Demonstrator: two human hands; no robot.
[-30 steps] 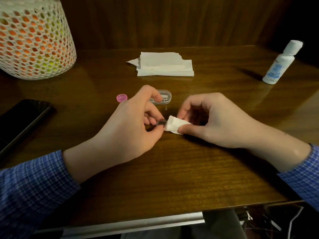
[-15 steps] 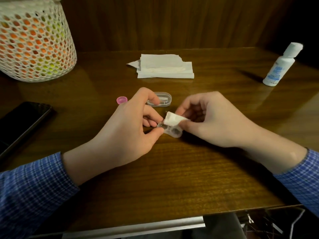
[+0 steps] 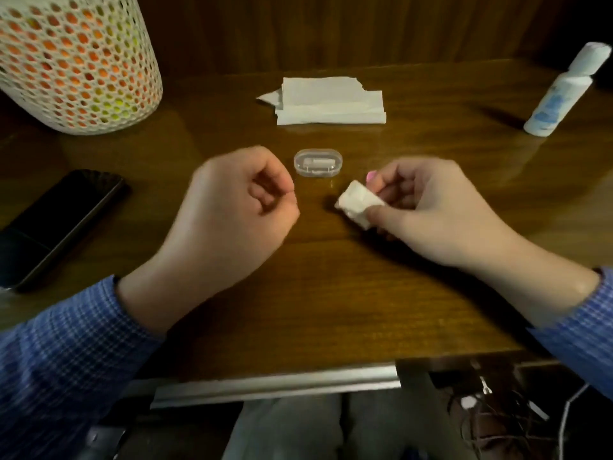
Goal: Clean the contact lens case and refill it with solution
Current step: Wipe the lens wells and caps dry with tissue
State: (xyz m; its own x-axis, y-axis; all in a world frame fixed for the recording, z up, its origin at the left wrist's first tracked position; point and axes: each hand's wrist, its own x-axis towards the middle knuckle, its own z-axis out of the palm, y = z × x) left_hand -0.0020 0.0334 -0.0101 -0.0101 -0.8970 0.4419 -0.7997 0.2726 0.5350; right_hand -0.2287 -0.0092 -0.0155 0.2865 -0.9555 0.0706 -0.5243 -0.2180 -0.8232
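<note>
Though blurred, plainly curled: left hand [image 3: 238, 207] low over the bench [image 3: 298, 293], fingers folded toward the palm, thumb against the forefinger; cannot tell whether anything sits inside. Right hand [image 3: 428, 210] opposite, apart from it, pinching a folded tissue [image 3: 360, 204] between thumb and fingers, with a small pink bit [image 3: 371, 175] peeping out at the fingertips. Cannot make out the case itself, nor say which hand has it. Between the hands and a little farther back, flat on the bench, a clear oval box [image 3: 317, 162] with something pale inside. Beyond that, a stack [image 3: 328, 101] of white paper sheets, top sheet torn at one corner. At far right, a white bottle [image 3: 560, 91] with a blue label, upright, cap on. At left, a dark phone [image 3: 63, 220] lying flat, screen dark. Behind it, a white mesh basket [image 3: 73, 61] showing orange and yellow through the holes. Blue checked sleeves [image 3: 49, 360] on both forearms.
</note>
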